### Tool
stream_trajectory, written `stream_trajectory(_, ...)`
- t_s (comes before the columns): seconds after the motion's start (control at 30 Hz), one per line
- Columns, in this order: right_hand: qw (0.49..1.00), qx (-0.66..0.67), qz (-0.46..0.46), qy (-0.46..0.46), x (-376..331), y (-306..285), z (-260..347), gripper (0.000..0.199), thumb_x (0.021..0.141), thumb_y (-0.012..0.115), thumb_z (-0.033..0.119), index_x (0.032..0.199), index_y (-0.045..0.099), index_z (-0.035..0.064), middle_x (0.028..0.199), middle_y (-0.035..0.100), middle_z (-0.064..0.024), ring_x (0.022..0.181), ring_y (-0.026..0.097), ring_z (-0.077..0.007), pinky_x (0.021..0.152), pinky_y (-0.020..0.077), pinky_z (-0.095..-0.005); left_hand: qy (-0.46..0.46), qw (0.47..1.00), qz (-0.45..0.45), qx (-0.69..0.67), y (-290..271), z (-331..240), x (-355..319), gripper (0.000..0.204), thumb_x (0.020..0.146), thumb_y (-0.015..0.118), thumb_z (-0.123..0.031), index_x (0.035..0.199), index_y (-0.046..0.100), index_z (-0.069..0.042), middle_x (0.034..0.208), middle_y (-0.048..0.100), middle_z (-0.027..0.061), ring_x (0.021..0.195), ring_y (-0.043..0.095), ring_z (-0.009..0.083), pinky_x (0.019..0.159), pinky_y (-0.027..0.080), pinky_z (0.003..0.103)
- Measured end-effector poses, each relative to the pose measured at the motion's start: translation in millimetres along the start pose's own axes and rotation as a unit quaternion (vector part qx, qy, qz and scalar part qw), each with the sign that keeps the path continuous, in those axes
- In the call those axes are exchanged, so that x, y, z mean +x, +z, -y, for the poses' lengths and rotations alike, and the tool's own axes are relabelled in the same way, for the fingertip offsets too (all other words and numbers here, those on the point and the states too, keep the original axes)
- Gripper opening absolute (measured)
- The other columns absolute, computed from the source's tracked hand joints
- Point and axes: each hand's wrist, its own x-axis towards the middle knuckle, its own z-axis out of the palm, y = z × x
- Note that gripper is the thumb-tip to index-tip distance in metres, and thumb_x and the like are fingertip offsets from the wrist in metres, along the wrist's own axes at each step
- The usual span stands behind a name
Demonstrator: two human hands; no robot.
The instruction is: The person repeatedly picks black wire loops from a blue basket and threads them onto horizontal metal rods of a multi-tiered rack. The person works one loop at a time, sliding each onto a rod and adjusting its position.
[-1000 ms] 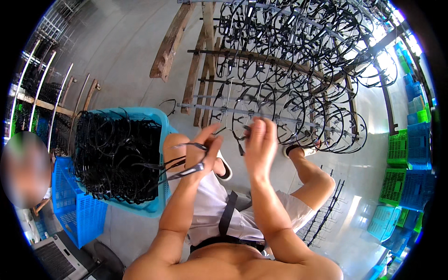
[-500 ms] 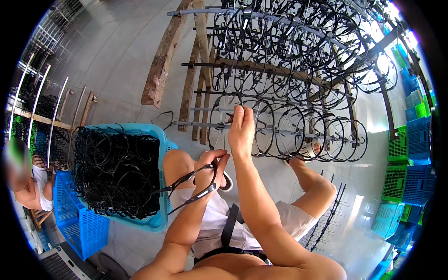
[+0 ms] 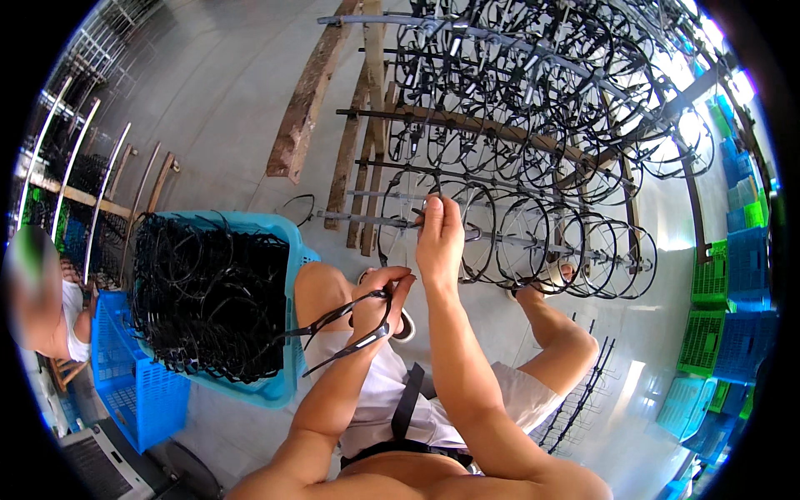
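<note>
My left hand (image 3: 379,298) is closed, thumb and fingertips pinched together near the end of the lowest rod. Thin black plastic bands (image 3: 337,317) with flat, wider ends hang looped around this hand and stick out to the left. My right hand (image 3: 442,246) is raised at the grey rod (image 3: 354,218), its thumb and fingers pinched on something small and dark that I cannot make out. Black hoops (image 3: 525,237) hang in a row along that rod, to the right of my right hand.
Left of my knee stands a light-blue basket (image 3: 293,333) heaped with black bands (image 3: 212,300). A blue crate (image 3: 142,392) is beside it, near another person (image 3: 50,308). The wooden rack (image 3: 296,133) holds several more rods of hoops. Green and blue crates (image 3: 742,283) are stacked at the right.
The view has shifted slightly. Both hands keep nearly the same pinched poses, and the bands still hang from my left hand.
</note>
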Motion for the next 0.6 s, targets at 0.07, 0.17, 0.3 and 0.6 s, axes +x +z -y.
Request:
stream_trajectory(0.07, 1.000, 0.022, 0.012, 0.002, -1.6, -2.4, 3.9, 0.031, 0.097, 0.046, 0.027, 0.099, 0.055, -0.0028, 0.069, 0.055, -0.0069, 0.061, 0.049, -0.0132, 0.056, 0.0418, -0.0288, 0.013, 1.000, -0.014, -0.003, 1.7, -0.1, -0.7, 0.010, 0.074, 0.071, -0.003, 0.082, 0.066, -0.004, 0.056, 0.055, 0.0056, 0.048, 0.045, 0.0139, 0.055, 0.035, 0.028)
stream_trajectory(0.17, 0.999, -0.023, 0.033, -0.001, 4.3, -3.9, 8.8, 0.031, 0.097, 0.045, 0.027, 0.094, 0.056, -0.0018, 0.066, 0.055, -0.0045, 0.057, 0.047, -0.0106, 0.052, 0.0390, -0.0261, 0.018, 1.000, -0.019, -0.001, 3.5, -4.9, 1.5, 0.008, 0.074, 0.071, -0.005, 0.081, 0.067, -0.005, 0.056, 0.055, 0.0058, 0.046, 0.045, 0.0140, 0.054, 0.035, 0.028)
stream_trajectory(0.3, 0.997, 0.023, 0.050, 0.051, 3.9, -4.7, 21.1, 0.031, 0.097, 0.045, 0.027, 0.087, 0.054, -0.0013, 0.065, 0.054, -0.0027, 0.051, 0.043, -0.0081, 0.048, 0.0369, -0.0243, 0.009, 1.000, 0.022, 0.020, -0.5, -2.1, 0.3, 0.011, 0.079, 0.067, 0.001, 0.089, 0.065, 0.000, 0.071, 0.063, 0.0071, 0.058, 0.053, 0.0098, 0.056, 0.043, 0.023)
stream_trajectory(0.6, 0.987, 0.107, 0.113, 0.048, -25.1, -24.5, -4.4, 0.023, 0.096, 0.048, 0.018, 0.105, 0.053, -0.0027, 0.078, 0.053, -0.0010, 0.065, 0.046, -0.0057, 0.056, 0.0385, -0.0213, 0.091, 0.994, -0.066, 0.010, 8.4, -4.7, 13.2, 0.018, 0.070, 0.075, -0.002, 0.084, 0.068, -0.009, 0.069, 0.063, 0.0078, 0.057, 0.054, 0.0210, 0.056, 0.041, 0.031)
